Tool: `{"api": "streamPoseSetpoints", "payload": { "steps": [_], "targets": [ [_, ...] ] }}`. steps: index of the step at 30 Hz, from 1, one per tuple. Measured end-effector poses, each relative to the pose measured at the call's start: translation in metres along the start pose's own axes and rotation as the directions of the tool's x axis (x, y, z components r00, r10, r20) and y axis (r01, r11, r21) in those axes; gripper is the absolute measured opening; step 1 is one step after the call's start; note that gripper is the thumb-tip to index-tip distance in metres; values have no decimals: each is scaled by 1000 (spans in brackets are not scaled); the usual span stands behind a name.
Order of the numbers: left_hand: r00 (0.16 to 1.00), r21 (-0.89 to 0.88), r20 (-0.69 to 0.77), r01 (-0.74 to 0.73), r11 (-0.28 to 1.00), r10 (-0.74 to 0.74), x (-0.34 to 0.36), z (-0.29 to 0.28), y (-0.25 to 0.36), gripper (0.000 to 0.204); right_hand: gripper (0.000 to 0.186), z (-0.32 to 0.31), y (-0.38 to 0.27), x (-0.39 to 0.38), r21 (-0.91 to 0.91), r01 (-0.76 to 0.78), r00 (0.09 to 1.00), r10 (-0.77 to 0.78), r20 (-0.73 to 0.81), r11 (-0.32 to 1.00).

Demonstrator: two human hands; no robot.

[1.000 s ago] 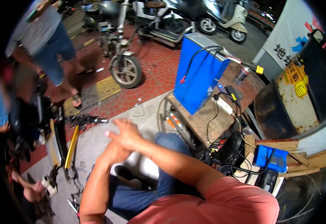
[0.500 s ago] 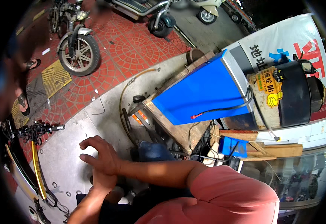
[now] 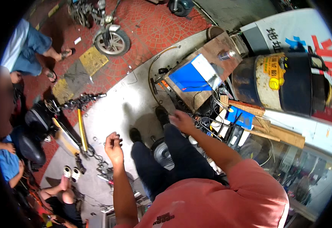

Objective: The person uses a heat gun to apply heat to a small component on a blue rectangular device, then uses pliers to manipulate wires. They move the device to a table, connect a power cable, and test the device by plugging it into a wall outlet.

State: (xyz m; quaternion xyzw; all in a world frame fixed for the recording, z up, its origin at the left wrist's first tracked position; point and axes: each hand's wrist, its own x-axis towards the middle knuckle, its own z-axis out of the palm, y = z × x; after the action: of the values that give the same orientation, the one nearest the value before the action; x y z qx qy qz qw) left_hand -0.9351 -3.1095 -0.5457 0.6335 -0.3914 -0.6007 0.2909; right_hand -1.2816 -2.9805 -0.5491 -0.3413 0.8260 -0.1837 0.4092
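My left hand [image 3: 114,149] is raised left of my legs, its fingers loosely bent and a little apart. Dark patches show at its fingertips, and I make out no object in it. My right hand [image 3: 182,121], blurred by motion, reaches out over my right leg near the workbench [image 3: 195,102], fingers stretched and nothing visible in them. Below and between my hands, a dark round wheel [image 3: 162,151] lies on the floor between my legs. On the bench rest a blue box [image 3: 189,78] with a pale side and a clear bottle [image 3: 227,55].
A banded drum [image 3: 266,81] stands right of the bench. A blue tray [image 3: 243,117] and wooden boards [image 3: 278,133] lie below it. At left are a yellow-framed two-wheeler [image 3: 82,131], loose parts, a seated person [image 3: 65,203] and another person [image 3: 36,41]. A motorbike [image 3: 112,40] stands beyond.
My hands, which were together with the right forearm crossing the left wrist, are now apart. The view has risen and shifted, showing my legs, the wheel and more people.
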Motion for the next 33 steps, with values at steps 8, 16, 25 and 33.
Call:
{"api": "streamPoseSetpoints", "payload": {
  "steps": [8,16,25,33],
  "targets": [
    [912,385,397,-64,921,-103,-70,-138,98,18,64,-59,310,-507,177,-888,245,761,-601,425],
    [463,371,884,-785,496,72,-120,8,197,21,58,218,219,-709,596,-714,-182,920,347,-367],
    [620,723,570,-68,687,-539,-93,21,70,34,58,265,166,-687,769,-611,125,937,327,-187],
    [767,998,36,5,61,-641,-158,-24,44,26,62,397,189,-757,759,-146,109,753,649,-634]
  ]
}}
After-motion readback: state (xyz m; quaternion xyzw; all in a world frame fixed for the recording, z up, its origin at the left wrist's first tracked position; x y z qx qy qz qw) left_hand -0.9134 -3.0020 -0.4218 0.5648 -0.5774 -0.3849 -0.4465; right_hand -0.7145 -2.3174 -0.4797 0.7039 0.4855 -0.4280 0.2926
